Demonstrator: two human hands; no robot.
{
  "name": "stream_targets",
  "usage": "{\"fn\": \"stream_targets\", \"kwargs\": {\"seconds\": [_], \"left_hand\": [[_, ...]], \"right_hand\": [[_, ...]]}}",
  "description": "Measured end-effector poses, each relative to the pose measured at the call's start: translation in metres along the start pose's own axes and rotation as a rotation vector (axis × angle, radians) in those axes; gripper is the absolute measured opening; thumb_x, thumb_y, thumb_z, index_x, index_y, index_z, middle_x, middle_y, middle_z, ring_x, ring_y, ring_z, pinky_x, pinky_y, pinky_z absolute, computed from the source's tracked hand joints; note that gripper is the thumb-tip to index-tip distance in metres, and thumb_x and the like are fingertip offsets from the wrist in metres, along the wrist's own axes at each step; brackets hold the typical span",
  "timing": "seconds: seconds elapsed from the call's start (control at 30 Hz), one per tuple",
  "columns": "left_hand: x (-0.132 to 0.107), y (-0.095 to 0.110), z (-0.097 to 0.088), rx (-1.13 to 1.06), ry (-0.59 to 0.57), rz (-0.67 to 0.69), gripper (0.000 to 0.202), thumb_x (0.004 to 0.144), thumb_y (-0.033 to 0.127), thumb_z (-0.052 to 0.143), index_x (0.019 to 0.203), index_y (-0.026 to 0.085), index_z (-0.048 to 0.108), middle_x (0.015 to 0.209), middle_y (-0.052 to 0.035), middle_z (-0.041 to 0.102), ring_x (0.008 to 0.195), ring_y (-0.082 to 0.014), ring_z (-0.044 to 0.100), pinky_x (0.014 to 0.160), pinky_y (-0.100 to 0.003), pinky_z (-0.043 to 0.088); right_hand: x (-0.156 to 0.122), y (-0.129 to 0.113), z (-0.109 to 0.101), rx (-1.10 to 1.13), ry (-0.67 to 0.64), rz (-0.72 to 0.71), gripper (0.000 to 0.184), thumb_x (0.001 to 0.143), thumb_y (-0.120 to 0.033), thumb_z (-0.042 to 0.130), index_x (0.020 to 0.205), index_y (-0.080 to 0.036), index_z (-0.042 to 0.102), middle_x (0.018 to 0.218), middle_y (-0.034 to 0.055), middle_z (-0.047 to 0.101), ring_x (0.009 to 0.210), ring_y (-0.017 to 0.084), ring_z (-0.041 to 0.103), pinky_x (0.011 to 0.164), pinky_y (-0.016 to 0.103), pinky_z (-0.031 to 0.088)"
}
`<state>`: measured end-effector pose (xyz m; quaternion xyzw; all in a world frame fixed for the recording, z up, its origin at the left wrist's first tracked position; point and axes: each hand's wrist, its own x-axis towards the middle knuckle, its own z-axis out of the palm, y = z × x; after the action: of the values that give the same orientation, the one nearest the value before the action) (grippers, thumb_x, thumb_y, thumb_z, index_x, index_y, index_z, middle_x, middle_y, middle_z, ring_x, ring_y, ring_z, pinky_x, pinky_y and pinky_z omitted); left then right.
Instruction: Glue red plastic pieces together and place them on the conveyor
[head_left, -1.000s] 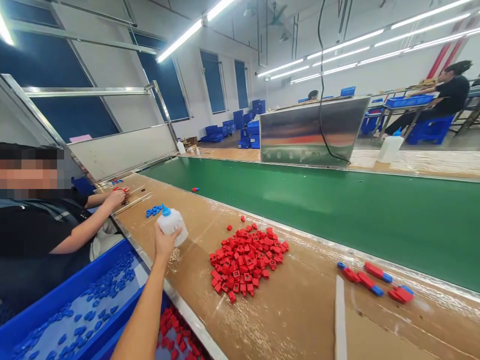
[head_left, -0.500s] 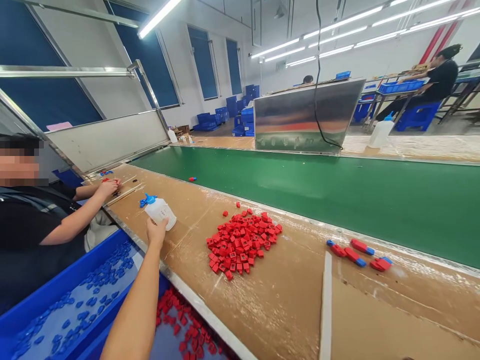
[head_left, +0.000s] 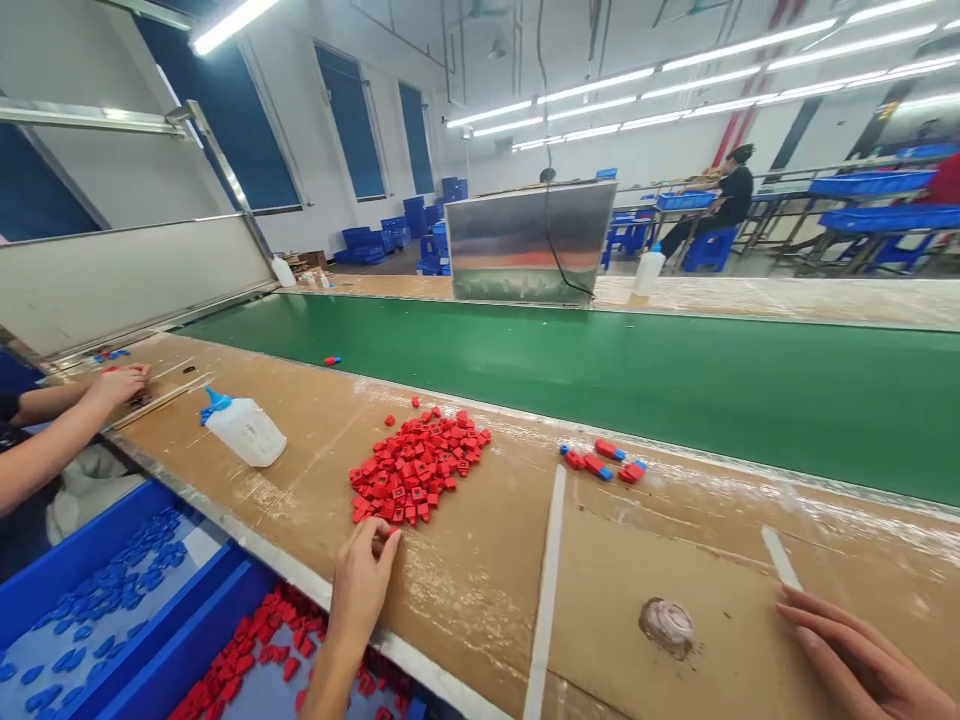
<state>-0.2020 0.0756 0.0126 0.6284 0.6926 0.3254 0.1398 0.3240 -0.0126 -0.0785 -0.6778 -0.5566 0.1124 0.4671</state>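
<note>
My left hand (head_left: 364, 575) is at the near edge of a pile of small red plastic blocks (head_left: 416, 465). Its thumb and forefinger pinch a red block (head_left: 394, 534), mostly covered by the fingertips. At the lower right, my right hand (head_left: 862, 650) has its fingers closed on one end of a flat white strip (head_left: 780, 558), which points up and away. Between the hands, a round, pale, paste-like lump (head_left: 667, 625) sits on a brown cardboard sheet (head_left: 600, 560). Several red pieces with blue ends (head_left: 600, 462) lie beyond the sheet.
A white squeeze bottle (head_left: 246, 430) with a blue nozzle stands left of the pile. Green conveyor belt (head_left: 675, 390) runs behind. Blue bins (head_left: 232, 590) with blue and red parts sit below the table edge. A co-worker's hands (head_left: 120, 385) are at far left.
My left hand has let go of the squeeze bottle and come right to the red pile, pinching a block. My right hand has come into view with the white strip. The view has turned right.
</note>
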Motion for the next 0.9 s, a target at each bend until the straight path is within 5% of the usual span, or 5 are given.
{"fn": "stream_targets", "kwargs": {"seconds": [0.27, 0.43, 0.53, 0.73, 0.9], "left_hand": [[-0.001, 0.007, 0.023, 0.006, -0.068, 0.072, 0.018, 0.082, 0.041, 0.058, 0.074, 0.027, 0.05, 0.072, -0.0023, 0.062, 0.067, -0.0264, 0.061, 0.067, -0.038, 0.046], [-0.016, 0.053, 0.057, -0.504, -0.284, -0.075, 0.039, 0.071, 0.041, 0.075, 0.103, 0.025, 0.059, 0.089, -0.0029, 0.073, 0.086, -0.0248, 0.069, 0.079, -0.036, 0.055], [-0.03, 0.091, 0.084, -0.743, -0.453, -0.141, 0.037, 0.067, 0.041, 0.081, 0.095, 0.02, 0.069, 0.079, -0.003, 0.073, 0.075, -0.0205, 0.067, 0.071, -0.03, 0.055], [-0.06, 0.125, 0.131, -1.062, -0.622, -0.257, 0.042, 0.065, 0.047, 0.084, 0.098, 0.02, 0.079, 0.068, -0.0041, 0.071, 0.058, -0.0136, 0.059, 0.057, -0.025, 0.049], [-0.081, 0.134, 0.133, -1.271, -0.635, -0.426, 0.042, 0.061, 0.042, 0.088, 0.099, 0.026, 0.08, 0.085, -0.0059, 0.075, 0.063, -0.0136, 0.063, 0.06, -0.025, 0.051]], "right_hand": [[0.07, -0.06, 0.02, -0.031, -0.197, -0.194, 0.028, 0.095, -0.042, 0.045, 0.101, -0.025, 0.066, 0.107, 0.0096, 0.068, 0.084, 0.025, 0.069, 0.071, 0.039, 0.059], [0.121, -0.067, 0.071, -0.109, -0.201, -0.184, 0.03, 0.093, -0.033, 0.042, 0.11, -0.022, 0.064, 0.107, 0.0102, 0.064, 0.08, 0.023, 0.065, 0.074, 0.039, 0.056], [0.142, -0.066, 0.091, -0.183, -0.136, -0.117, 0.031, 0.096, -0.032, 0.041, 0.11, -0.016, 0.063, 0.093, 0.0106, 0.063, 0.078, 0.025, 0.064, 0.075, 0.042, 0.053], [0.156, -0.078, 0.095, -0.195, -0.314, -0.29, 0.023, 0.09, -0.023, 0.054, 0.111, -0.021, 0.064, 0.115, 0.0093, 0.059, 0.103, 0.025, 0.059, 0.091, 0.039, 0.049], [0.166, -0.078, 0.092, -0.196, -0.492, -0.361, 0.017, 0.083, -0.019, 0.064, 0.099, -0.024, 0.068, 0.103, 0.0061, 0.064, 0.102, 0.025, 0.058, 0.092, 0.039, 0.048]]}}
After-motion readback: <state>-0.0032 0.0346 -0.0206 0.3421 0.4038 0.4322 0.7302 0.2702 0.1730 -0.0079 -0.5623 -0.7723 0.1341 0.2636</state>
